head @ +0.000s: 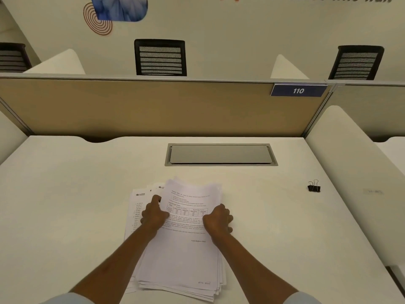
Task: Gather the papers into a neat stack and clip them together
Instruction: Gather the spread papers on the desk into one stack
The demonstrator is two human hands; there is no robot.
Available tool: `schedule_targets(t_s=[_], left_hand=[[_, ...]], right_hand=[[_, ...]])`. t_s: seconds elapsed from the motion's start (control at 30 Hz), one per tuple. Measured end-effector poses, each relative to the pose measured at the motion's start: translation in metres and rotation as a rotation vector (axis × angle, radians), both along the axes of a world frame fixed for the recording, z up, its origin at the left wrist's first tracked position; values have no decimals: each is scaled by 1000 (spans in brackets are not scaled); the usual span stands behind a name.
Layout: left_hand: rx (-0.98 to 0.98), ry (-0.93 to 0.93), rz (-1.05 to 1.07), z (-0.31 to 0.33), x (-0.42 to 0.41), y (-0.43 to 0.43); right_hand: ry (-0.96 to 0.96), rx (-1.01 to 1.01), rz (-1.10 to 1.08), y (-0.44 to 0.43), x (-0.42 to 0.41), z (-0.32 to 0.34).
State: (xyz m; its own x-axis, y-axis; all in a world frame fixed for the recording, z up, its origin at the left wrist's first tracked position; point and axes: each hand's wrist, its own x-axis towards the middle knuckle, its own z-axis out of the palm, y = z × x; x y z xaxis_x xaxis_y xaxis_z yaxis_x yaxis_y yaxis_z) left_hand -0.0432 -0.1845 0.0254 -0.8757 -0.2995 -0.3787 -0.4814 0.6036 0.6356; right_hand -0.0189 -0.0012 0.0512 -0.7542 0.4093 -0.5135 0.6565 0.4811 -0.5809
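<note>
A loose pile of printed white papers (186, 255) lies on the white desk (65, 205) in front of me, its sheets fanned out unevenly, some sticking out to the left. My left hand (153, 216) grips the pile's left side with the thumb on the top sheet. My right hand (218, 219) grips the right edge, fingers curled round it. A black binder clip (313, 187) sits alone on the desk far to the right, untouched.
A grey cable-box lid (220, 154) is set into the desk behind the papers. A tan partition (142, 106) with a blue "110" tag (298, 90) closes the far edge. White side dividers flank the desk. Black mesh chairs (161, 58) stand beyond.
</note>
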Motion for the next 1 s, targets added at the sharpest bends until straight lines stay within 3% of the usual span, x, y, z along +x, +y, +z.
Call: schedule_targets(t_s=[0.27, 0.57, 0.77, 0.93, 1.0], left_hand=[[133, -11, 84, 10, 0, -7], [209, -40, 68, 8, 1, -26], [226, -37, 88, 1, 3, -34], [-200, -120, -1, 3, 5, -27], [-217, -120, 13, 4, 5, -23]], right_hand=[[-20, -55, -38, -7, -2, 0], [78, -339, -131, -6, -5, -12], [85, -272, -38, -13, -6, -10], [25, -8, 150, -21, -6, 4], [32, -15, 182, -23, -8, 4]])
